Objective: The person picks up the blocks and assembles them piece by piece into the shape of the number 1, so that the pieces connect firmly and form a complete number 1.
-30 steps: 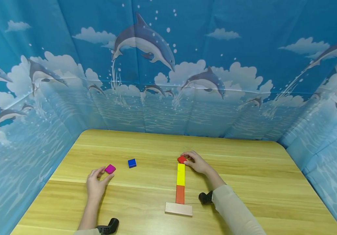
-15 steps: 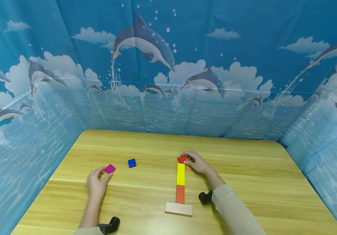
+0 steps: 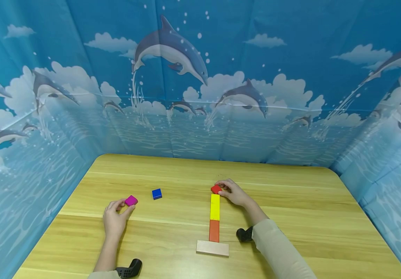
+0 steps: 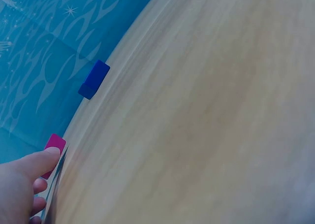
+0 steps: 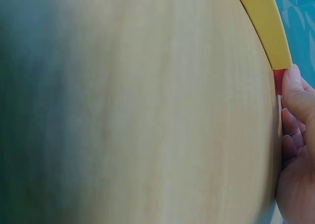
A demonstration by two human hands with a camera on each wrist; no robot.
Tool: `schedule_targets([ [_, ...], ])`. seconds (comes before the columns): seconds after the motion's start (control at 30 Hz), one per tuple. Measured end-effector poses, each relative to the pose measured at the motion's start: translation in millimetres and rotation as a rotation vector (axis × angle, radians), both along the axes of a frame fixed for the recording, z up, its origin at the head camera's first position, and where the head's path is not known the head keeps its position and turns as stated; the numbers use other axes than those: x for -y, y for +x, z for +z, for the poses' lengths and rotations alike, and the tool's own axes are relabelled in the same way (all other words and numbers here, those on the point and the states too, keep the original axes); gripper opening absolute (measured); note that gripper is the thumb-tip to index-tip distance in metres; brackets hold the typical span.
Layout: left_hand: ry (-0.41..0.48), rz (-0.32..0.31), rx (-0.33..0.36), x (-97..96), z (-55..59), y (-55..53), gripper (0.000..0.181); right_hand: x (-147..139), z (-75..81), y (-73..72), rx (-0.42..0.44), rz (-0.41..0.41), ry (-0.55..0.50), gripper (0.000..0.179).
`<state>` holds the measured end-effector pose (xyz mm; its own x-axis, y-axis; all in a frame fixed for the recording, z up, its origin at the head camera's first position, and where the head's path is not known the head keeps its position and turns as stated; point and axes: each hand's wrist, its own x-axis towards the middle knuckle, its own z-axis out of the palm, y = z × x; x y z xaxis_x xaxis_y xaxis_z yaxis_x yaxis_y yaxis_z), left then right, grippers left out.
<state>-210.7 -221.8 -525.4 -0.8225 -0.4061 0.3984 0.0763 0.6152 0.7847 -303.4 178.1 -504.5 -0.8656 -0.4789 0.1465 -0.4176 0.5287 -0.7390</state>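
Note:
My left hand (image 3: 114, 221) pinches a magenta block (image 3: 131, 200) between thumb and fingers at the left of the table. In the left wrist view the thumb lies on the face of that magenta block (image 4: 55, 142). With my right hand (image 3: 234, 192) I hold a small red block (image 3: 216, 189) at the far end of a yellow block (image 3: 215, 207). In the right wrist view the red block (image 5: 279, 81) meets the end of the yellow block (image 5: 266, 27). Nearer to me an orange-red block (image 3: 214, 231) continues the line down to a pale wooden block (image 3: 212, 248) lying crosswise.
A blue block (image 3: 156, 193) sits to the right of the magenta one. Black devices (image 3: 244, 235) are worn at both wrists. Behind and beside the wood-grain table (image 3: 277, 182) hangs a blue dolphin-print curtain (image 3: 186, 131).

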Motion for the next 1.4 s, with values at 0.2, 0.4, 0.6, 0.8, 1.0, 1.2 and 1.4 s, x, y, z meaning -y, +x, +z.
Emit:
schedule_targets([
  [0.2,0.053,-0.001,0.008,-2.4,2.3,-0.4,0.037,6.3,23.5,13.9,0.020,0.010,-0.015,0.030],
  [0.4,0.102,-0.005,-0.024,-11.5,6.7,-3.3,0.038,9.1,35.0,20.1,0.040,0.009,0.002,0.030],
  [0.6,0.108,-0.046,-0.039,-26.6,12.3,-12.5,0.035,8.5,32.5,16.5,0.031,0.002,-0.002,0.030],
  [0.8,0.126,-0.072,-0.050,-39.0,17.1,-22.2,0.034,8.3,32.1,12.2,0.035,0.016,-0.015,0.031],
  [1.0,0.165,-0.114,-0.047,-51.4,20.0,-29.4,0.035,7.1,31.8,7.9,0.047,0.023,-0.011,0.031],
  [1.2,0.146,-0.164,-0.064,-67.2,22.3,-35.7,0.035,2.5,16.6,-2.0,0.038,0.010,-0.013,0.030],
  [1.4,0.116,-0.191,-0.042,-81.2,20.6,-41.6,0.035,-3.2,-1.8,-14.3,0.039,0.023,-0.010,0.033],
])
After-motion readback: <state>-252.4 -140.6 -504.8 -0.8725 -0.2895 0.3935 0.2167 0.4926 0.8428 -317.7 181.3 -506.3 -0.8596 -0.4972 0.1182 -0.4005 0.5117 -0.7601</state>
